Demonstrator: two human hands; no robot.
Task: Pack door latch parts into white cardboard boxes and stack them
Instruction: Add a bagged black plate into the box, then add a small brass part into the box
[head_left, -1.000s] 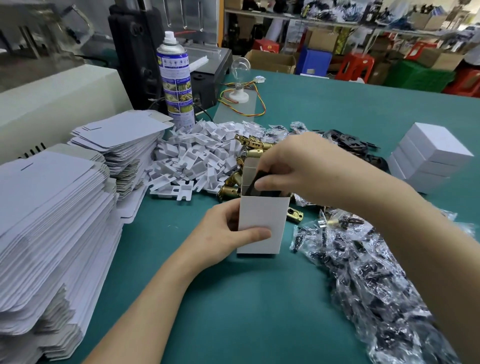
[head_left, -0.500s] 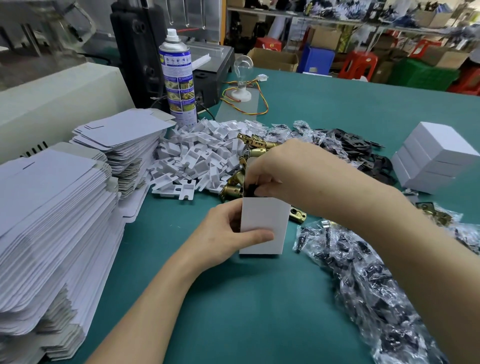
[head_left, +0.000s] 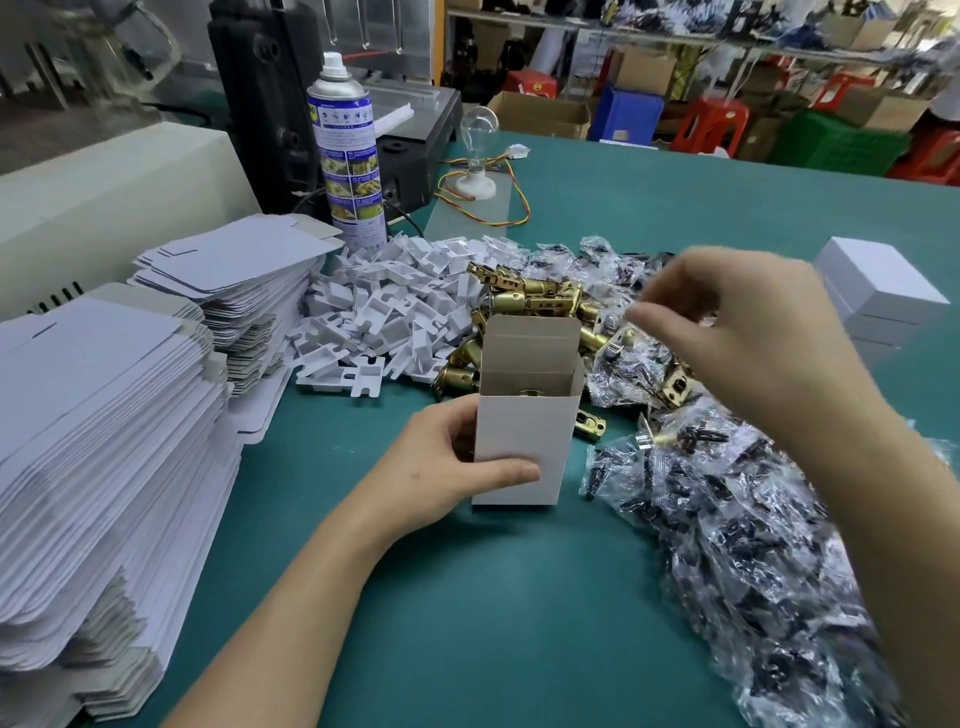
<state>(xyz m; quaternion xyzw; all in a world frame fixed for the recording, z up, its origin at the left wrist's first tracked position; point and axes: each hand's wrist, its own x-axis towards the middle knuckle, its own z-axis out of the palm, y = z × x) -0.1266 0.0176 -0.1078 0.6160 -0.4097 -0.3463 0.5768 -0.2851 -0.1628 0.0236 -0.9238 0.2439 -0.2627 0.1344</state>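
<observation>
On the teal table (head_left: 467, 623) a white cardboard box (head_left: 519, 441) is held upright (mouth up for loading) by the left hand (head_left: 436, 467), thumb clamped across it; the right hand (head_left: 737, 332) is too blurred for its fingers to be judged; a brass latch (head_left: 530, 393) is glimpsed inside

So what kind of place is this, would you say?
Most likely a small hardware packing workshop: stacks of flat white box blanks, a heap of brass latch parts, and stored cartons beyond the green table.
</observation>
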